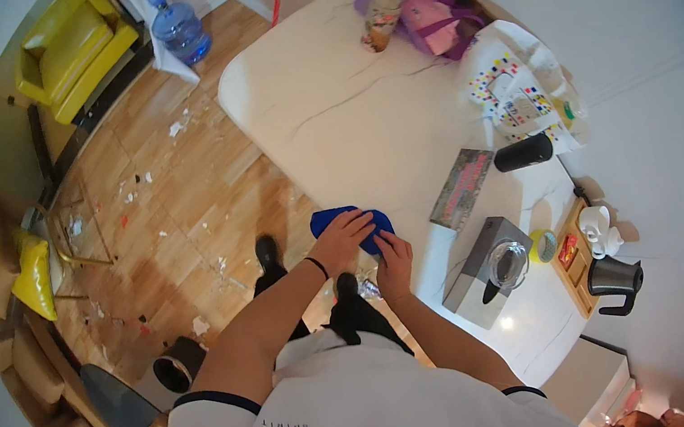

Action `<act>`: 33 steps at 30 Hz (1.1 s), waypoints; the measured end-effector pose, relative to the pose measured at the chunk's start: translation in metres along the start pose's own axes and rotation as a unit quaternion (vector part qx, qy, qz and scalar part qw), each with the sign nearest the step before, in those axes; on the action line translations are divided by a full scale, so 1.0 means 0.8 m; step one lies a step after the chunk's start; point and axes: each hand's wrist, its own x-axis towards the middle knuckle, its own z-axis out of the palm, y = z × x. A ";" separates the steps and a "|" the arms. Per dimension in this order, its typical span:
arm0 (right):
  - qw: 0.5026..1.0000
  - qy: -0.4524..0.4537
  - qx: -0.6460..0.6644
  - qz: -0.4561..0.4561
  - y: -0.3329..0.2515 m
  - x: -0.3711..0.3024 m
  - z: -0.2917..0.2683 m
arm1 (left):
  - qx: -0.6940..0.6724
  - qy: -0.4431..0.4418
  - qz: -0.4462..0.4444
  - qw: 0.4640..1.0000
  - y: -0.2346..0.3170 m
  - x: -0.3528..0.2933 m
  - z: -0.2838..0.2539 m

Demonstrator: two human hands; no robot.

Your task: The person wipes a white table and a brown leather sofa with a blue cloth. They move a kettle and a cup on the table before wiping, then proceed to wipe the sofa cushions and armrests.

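Observation:
A folded piece of blue cloth [323, 219] lies at the near left edge of the white marble-patterned table, part of it over the rim. Across its top rests my left hand [346, 238], fingers stretched out and pressing on the fabric. On the cloth's near right side is my right hand [394, 265], with thumb and fingers closed at its border. The palms and the cloth beneath the fingers are hidden. A dark flat box [462, 189] lies to the right of the hands.
On the table [322, 98] stand a grey box [474, 286] with a glass ashtray [511, 264], a tape roll [542, 246], a black cylinder [523, 152], a kettle [616, 284], a plastic bag [514, 96] and a jar [384, 9]. Scraps litter the wooden floor [183, 196].

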 end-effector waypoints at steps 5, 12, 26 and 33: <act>0.998 -0.023 0.059 0.029 -0.039 0.061 0.039 | 0.009 -0.002 0.055 0.998 -0.093 0.004 -0.029; 0.996 0.042 0.052 0.064 -0.088 0.302 0.152 | 0.050 -0.007 -0.007 0.999 -0.273 0.110 -0.166; 0.996 0.014 -0.005 0.089 -0.176 0.377 0.240 | -0.112 0.020 0.053 0.992 -0.426 0.094 -0.224; 0.990 0.098 -0.034 0.091 -0.137 0.485 0.300 | -0.042 -0.002 0.052 0.998 -0.498 0.175 -0.239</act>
